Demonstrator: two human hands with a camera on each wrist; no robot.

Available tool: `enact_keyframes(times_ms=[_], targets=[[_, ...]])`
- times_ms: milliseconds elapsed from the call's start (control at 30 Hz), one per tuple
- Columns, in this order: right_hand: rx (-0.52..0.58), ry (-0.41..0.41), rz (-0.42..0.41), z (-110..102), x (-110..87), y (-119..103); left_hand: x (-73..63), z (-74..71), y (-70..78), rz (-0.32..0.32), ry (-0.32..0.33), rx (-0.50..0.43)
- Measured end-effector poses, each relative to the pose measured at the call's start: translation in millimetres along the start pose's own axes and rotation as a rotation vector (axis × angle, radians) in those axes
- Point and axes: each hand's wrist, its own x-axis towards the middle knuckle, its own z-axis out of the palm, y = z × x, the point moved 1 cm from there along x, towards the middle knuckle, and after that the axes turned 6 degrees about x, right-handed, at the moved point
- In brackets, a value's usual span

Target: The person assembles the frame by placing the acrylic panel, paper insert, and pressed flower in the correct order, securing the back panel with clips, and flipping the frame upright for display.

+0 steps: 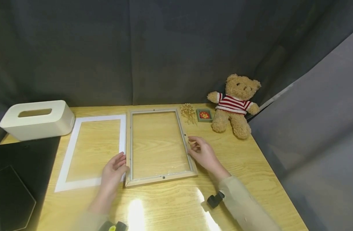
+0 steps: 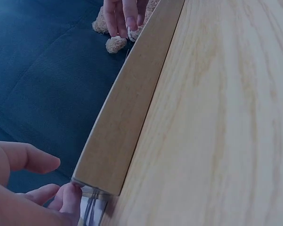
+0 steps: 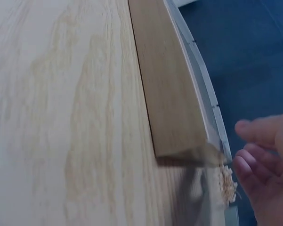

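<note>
A light wooden picture frame with a grey inner edge and a clear pane lies on the table between my hands. My left hand is at its lower left side; in the left wrist view the fingertips come right up to the frame's corner. My right hand is beside the right rail, its fingers loosely bent and nothing held. The right wrist view shows a gap between that hand and the frame. A white mat border lies along the frame's left side, partly behind my left hand.
A black panel lies at the left, beneath a white tissue box. Dried flowers, a small green-edged box and a teddy bear in a striped top are at the back right. Dark curtains close off the back.
</note>
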Motion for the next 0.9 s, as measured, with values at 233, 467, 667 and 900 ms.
enact_keyframes(times_ms=[233,467,667,900], targets=[[0.141,-0.061,0.024,-7,-17.5,11,-2.1,-2.6,-1.1,-0.01,-0.011,-0.003],[0.257,-0.17,0.013,-6,-36.2,22,-3.6,-5.4,-4.3,-0.016,0.005,0.014],[0.279,-0.204,0.016,-5,-46.8,27,-2.9,-6.9,-5.2,-0.01,0.007,0.002],[0.266,-0.216,0.08,0,-53.7,28,-5.1,-24.4,0.5,0.001,0.018,0.054]])
